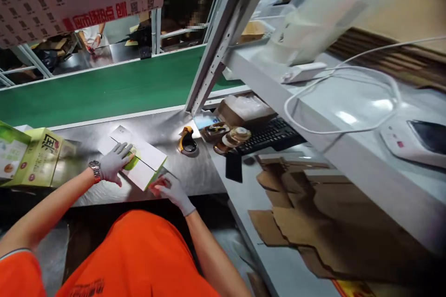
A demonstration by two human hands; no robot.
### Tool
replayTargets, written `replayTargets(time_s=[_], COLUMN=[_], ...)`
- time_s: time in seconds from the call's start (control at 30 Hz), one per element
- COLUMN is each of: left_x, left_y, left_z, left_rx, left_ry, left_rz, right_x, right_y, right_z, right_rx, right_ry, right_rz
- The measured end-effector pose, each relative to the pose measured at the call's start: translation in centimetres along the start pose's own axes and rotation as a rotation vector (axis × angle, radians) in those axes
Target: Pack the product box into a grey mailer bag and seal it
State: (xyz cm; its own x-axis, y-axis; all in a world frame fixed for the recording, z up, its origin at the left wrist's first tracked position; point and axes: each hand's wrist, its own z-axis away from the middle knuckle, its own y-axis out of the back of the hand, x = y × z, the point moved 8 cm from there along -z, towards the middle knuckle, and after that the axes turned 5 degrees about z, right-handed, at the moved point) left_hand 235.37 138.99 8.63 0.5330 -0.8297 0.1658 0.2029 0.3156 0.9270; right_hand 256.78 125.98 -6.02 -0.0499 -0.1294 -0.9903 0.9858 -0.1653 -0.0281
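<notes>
A flat white carton with green edges (146, 163) lies on the steel table (195, 171) in front of me. My left hand (114, 162), in a grey glove with a watch at the wrist, presses down on its left part, fingers spread. My right hand (172, 189), also gloved, touches the carton's near right corner with red-tipped fingers. Whether it grips the corner or only rests on it is unclear.
Green-yellow printed boxes (38, 155) stand at the left. A yellow-black tape cutter (187, 141), tape rolls (237, 136) and a black keyboard (268, 135) lie to the right. Flattened cardboard (313, 213) covers the right bench. A green conveyor belt (104, 90) runs behind. Another person's hands (92, 42) work far back.
</notes>
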Motion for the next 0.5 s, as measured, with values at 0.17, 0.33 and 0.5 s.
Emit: replayTargets(time_s=[0.17,0.33,0.5], left_x=[-3.2,-4.0,-4.6], left_y=[-2.0,-3.0,-3.5], left_z=[-1.9,-2.3,-2.5], left_rx=[-0.078,-0.003,0.016], left_ry=[-0.059,-0.134,-0.178], left_rz=[-0.042,0.013,0.045], right_x=[-2.2,-2.9,-3.4], right_y=[-0.9,-1.3,0.6], right_z=[-0.5,1.2,4.8], right_rx=[-0.048,-0.043,0.13], right_ry=[0.024,-0.016,-0.085], right_rz=[0.1,0.204,0.289])
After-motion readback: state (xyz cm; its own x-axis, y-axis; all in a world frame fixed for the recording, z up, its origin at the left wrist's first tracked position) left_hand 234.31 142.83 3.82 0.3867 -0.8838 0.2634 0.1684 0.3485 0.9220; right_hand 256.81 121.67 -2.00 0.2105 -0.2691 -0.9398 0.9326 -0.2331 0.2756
